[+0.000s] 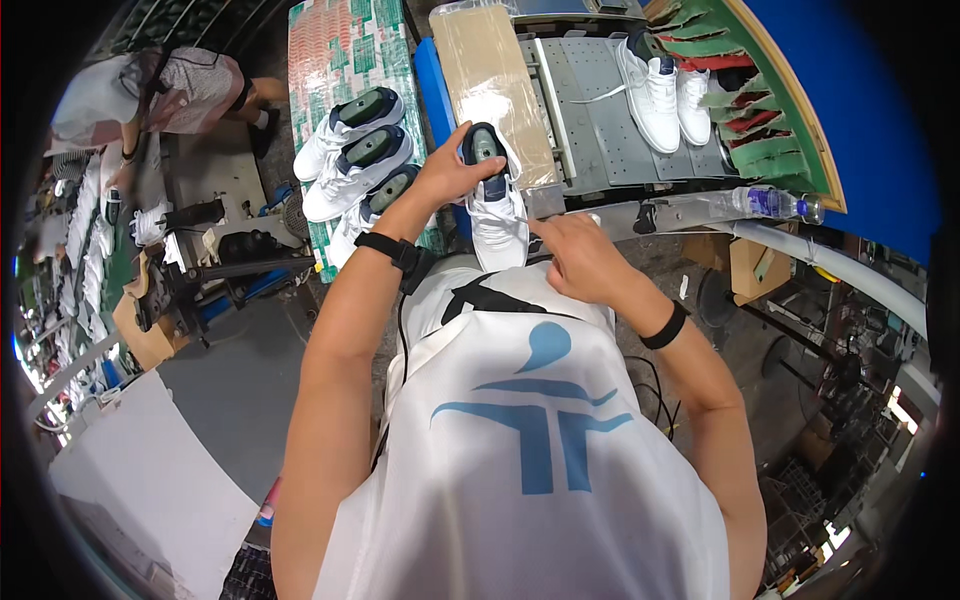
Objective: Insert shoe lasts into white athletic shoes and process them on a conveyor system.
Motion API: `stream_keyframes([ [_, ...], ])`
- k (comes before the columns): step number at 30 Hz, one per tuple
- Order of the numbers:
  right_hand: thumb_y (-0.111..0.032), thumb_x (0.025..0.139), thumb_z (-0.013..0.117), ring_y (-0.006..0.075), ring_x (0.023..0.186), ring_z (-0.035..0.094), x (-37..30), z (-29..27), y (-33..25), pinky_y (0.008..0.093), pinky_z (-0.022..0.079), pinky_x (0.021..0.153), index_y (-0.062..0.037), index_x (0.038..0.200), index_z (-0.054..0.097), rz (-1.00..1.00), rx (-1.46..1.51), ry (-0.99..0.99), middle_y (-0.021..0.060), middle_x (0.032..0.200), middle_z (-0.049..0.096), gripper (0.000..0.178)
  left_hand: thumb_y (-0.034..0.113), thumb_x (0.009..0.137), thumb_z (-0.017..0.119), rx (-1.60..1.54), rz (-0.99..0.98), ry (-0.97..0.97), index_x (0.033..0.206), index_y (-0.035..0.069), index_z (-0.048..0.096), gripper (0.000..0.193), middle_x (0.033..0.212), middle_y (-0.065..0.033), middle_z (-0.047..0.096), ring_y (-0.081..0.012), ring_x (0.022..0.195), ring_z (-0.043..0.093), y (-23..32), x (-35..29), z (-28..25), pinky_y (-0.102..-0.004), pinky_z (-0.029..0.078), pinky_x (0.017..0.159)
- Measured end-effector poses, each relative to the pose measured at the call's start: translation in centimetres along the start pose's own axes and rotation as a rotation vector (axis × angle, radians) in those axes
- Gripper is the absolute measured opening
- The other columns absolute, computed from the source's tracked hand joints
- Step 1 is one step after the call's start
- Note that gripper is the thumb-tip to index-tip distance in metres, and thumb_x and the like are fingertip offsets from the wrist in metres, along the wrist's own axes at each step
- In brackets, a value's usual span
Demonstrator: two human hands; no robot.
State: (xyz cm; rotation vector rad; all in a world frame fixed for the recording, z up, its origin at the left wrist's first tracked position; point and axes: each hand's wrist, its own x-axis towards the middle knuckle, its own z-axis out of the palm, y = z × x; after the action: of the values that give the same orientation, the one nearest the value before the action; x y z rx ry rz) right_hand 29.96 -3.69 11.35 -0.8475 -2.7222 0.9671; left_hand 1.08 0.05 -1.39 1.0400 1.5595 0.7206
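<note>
Just in front of my body, a white lace-up sneaker [497,226] points its toe toward me, a dark green shoe last [485,146] filling its opening. My left hand [452,172] is closed around the sneaker's collar, with the thumb on the last. To the right of the laces is my right hand [580,255], its index finger stretched toward the sneaker and the other fingers curled. Something thin seems to run from its fingertip to the laces; I cannot make out what it is.
Several white sneakers on lasts [360,165] stand on a patterned board [345,50] at left. Beyond my hands is a tape-wrapped brown board [495,75]. At right, two white sneakers [655,105] sit by a green-flapped opening [765,125]; a plastic bottle [770,203] lies nearby. Another person [190,95] stands far left.
</note>
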Motion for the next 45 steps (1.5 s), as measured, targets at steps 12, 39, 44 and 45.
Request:
stream_keyframes([
  [12,-0.003,0.074,0.068,0.0427,0.103,0.068,5.2,4.6,0.5,0.0506,0.050,0.093,0.0029,0.125,0.066,-0.102,0.073,-0.020,0.0227,0.107,0.071,0.051,0.057,0.081,0.090,0.091,-0.323,-0.160,0.170,0.005,0.030,0.119,0.146,-0.0284,0.064,-0.0348,0.126,0.070,6.3,-1.1,-0.1,-0.0395,0.059,0.101],
  [39,0.001,0.093,0.060,0.0135,0.099,0.064,1.8,3.7,2.6,0.0311,0.053,0.091,-0.0013,0.137,0.059,0.488,0.884,0.211,0.0059,0.112,0.068,0.044,0.054,0.074,0.095,0.030,0.087,0.347,0.171,0.002,0.019,0.133,0.157,-0.0390,0.047,-0.0457,0.145,0.053,-0.6,-6.5,7.1,-0.0466,0.045,0.118],
  [44,0.001,0.095,0.063,0.0114,0.097,0.062,0.5,5.5,6.0,0.0267,0.051,0.088,-0.0008,0.138,0.058,0.568,0.908,0.100,0.0040,0.111,0.067,0.043,0.039,0.067,0.097,0.046,-0.038,0.461,0.170,0.011,0.025,0.129,0.139,-0.0328,0.063,-0.0476,0.126,0.066,1.8,-7.6,7.8,-0.0492,0.055,0.105],
  [45,0.001,0.095,0.063,0.0114,0.097,0.062,0.1,5.9,6.3,0.0267,0.051,0.088,-0.0008,0.138,0.058,0.573,0.903,0.081,0.0040,0.111,0.067,0.043,0.039,0.067,0.097,0.035,-0.052,0.467,0.170,0.011,0.025,0.129,0.139,-0.0328,0.063,-0.0476,0.126,0.066,1.5,-7.9,7.4,-0.0492,0.055,0.105],
])
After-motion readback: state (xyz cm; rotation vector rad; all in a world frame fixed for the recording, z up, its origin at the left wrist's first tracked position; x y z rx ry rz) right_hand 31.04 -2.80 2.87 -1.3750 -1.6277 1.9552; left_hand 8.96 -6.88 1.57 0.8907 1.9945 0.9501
